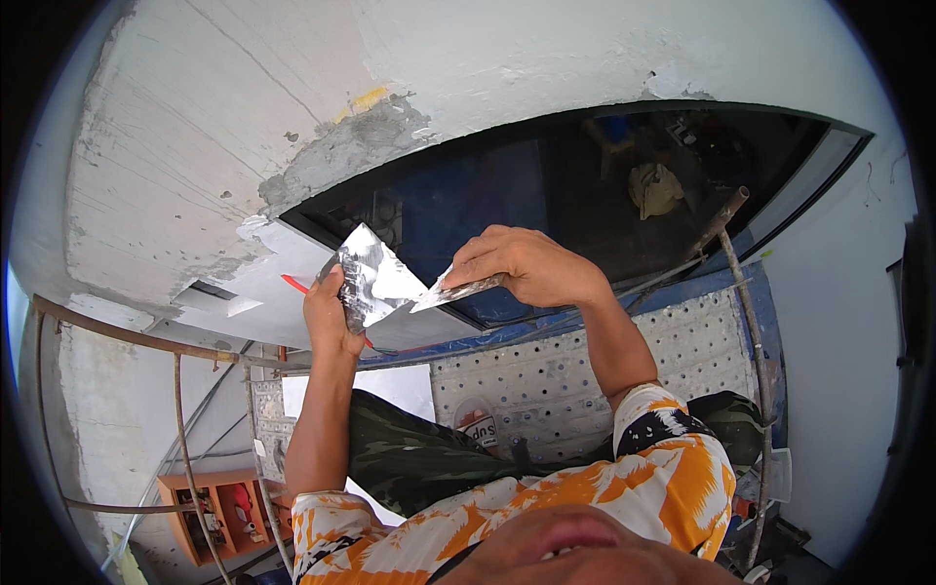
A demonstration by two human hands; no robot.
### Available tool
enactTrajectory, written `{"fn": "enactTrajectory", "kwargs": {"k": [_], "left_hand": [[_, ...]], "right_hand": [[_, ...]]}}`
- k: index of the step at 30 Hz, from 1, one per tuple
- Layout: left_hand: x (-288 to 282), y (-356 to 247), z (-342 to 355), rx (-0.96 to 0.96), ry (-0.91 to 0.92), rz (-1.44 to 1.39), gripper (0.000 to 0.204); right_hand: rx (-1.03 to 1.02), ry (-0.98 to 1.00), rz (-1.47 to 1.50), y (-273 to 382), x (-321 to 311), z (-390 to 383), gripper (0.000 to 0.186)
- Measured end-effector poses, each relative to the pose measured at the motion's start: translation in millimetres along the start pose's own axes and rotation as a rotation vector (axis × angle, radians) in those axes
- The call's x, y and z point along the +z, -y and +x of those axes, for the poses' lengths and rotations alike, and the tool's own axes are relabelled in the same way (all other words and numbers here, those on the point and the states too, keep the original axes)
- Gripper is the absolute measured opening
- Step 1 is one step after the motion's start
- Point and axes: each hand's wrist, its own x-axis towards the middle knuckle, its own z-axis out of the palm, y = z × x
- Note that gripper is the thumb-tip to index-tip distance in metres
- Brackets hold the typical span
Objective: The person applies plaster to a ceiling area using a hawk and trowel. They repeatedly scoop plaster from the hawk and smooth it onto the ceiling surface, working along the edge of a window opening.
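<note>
My left hand [330, 310] grips a flat metal plate [357, 283] smeared with white putty, its fingers mostly hidden behind it. A thin red strip [294, 284] pokes out beside that hand; whether it belongs to the plate I cannot tell. My right hand [522, 263] is closed around a putty knife [468, 289]. White putty coats the knife's tip, which meets the right edge of the plate's putty [398, 281]. Both tools are held up in front of the wall, near the lower left corner of a dark window [468, 195].
Patchy wall [195, 127] with bare grey cement [346, 146] rises ahead. I am on a perforated metal scaffold platform [585, 375] between rusty rails [746, 322]. A white sheet [405, 385] lies by my left leg. Below left stands an orange shelf unit [216, 512].
</note>
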Motion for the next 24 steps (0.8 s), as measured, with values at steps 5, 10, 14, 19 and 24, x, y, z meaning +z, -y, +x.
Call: {"fn": "enactTrajectory", "kwargs": {"k": [5,10,14,19,24], "left_hand": [[-20.0,-6.4,22.7,-0.028,-0.089,-0.106,0.026],[-19.3,-1.8,14.3,0.011,0.014,-0.063,0.027],[-11.1,-3.9,5.9,0.046,0.042,-0.025,0.028],[-8.4,0.1,8.1,0.078,0.054,0.024,0.027],[-3.4,2.2,9.8,0.045,0.06,0.005,0.027]], "right_hand": [[0.326,-0.561,0.863,-48.4,-48.2,-46.3,0.037],[0.35,-1.461,0.185,-115.9,-114.7,-53.9,0.035],[0.391,-1.711,-0.409,-161.6,-165.4,-27.5,0.04],[0.628,-1.585,-0.401,-157.1,-141.7,51.6,0.071],[0.645,-1.426,-0.207,-139.2,-130.2,12.9,0.049]]}}
